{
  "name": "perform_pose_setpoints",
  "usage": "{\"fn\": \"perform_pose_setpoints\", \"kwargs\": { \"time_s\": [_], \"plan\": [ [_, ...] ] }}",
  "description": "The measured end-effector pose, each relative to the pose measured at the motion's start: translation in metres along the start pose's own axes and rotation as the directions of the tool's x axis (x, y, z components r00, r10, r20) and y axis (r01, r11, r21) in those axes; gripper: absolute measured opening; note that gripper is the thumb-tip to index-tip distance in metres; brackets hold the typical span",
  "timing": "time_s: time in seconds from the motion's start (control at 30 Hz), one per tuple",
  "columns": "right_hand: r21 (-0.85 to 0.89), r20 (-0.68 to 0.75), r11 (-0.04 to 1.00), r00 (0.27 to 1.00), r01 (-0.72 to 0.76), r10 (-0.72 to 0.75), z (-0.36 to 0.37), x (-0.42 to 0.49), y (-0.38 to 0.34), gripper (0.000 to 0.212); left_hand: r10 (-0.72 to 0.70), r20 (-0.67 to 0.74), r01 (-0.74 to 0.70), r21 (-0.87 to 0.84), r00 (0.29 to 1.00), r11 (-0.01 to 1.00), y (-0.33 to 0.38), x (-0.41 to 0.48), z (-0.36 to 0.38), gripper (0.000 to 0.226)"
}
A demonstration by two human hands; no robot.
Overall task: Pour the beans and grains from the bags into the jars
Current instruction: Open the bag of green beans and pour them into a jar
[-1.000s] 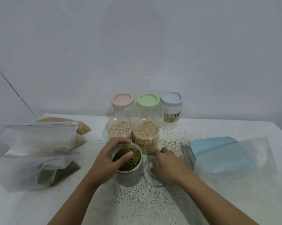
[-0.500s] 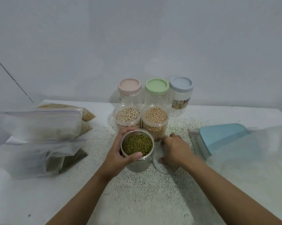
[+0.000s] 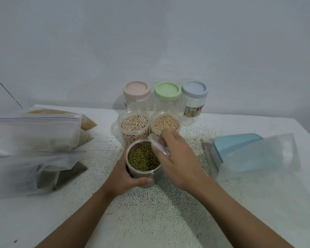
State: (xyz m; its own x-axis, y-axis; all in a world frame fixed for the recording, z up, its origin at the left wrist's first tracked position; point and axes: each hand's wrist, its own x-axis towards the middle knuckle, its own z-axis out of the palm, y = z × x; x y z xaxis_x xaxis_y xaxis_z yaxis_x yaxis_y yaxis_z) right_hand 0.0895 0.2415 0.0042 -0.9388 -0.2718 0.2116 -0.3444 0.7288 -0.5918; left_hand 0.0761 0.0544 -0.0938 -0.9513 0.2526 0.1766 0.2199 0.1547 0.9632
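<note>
A clear jar of green mung beans [image 3: 143,159] stands near the middle of the table, and my left hand [image 3: 124,179] grips its side. My right hand [image 3: 177,158] holds a clear plastic lid [image 3: 157,144] tilted over the jar's right rim. Behind it stand two open jars, one of black-eyed peas [image 3: 134,124] and one of pale soybeans [image 3: 165,123]. Several zip bags [image 3: 34,133], some with grains inside, lie stacked at the left.
Three empty jars with pink [image 3: 136,90], green [image 3: 167,91] and blue [image 3: 194,90] lids line the back by the wall. A blue container [image 3: 236,147] partly under a clear bag [image 3: 268,154] lies at the right. The speckled white table [image 3: 159,217] stretches toward me.
My right hand lifted the clear lid off the table and brought it over the mung bean jar. My left hand slid lower round the jar.
</note>
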Motion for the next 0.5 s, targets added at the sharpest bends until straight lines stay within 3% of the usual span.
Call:
{"fn": "perform_pose_setpoints", "kwargs": {
  "time_s": [0.13, 0.37, 0.5],
  "plan": [
    [0.016, 0.098, 0.996, 0.991, 0.089, -0.09, 0.01, 0.002, -0.007, 0.021, -0.015, -0.02, 0.015, -0.003, 1.0, 1.0, -0.006, 0.0, -0.001, 0.1],
    [-0.101, 0.247, 0.975, 0.955, 0.196, -0.166, 0.019, 0.008, -0.004, 0.06, -0.01, -0.011, 0.011, 0.087, 1.0, 0.996, -0.016, -0.001, -0.001, 0.083],
    [-0.136, 0.31, 0.961, 0.931, 0.242, -0.191, 0.014, 0.018, -0.002, 0.062, 0.049, 0.0, -0.049, 0.122, 0.999, 0.991, -0.006, 0.0, 0.003, 0.079]
  ]
}}
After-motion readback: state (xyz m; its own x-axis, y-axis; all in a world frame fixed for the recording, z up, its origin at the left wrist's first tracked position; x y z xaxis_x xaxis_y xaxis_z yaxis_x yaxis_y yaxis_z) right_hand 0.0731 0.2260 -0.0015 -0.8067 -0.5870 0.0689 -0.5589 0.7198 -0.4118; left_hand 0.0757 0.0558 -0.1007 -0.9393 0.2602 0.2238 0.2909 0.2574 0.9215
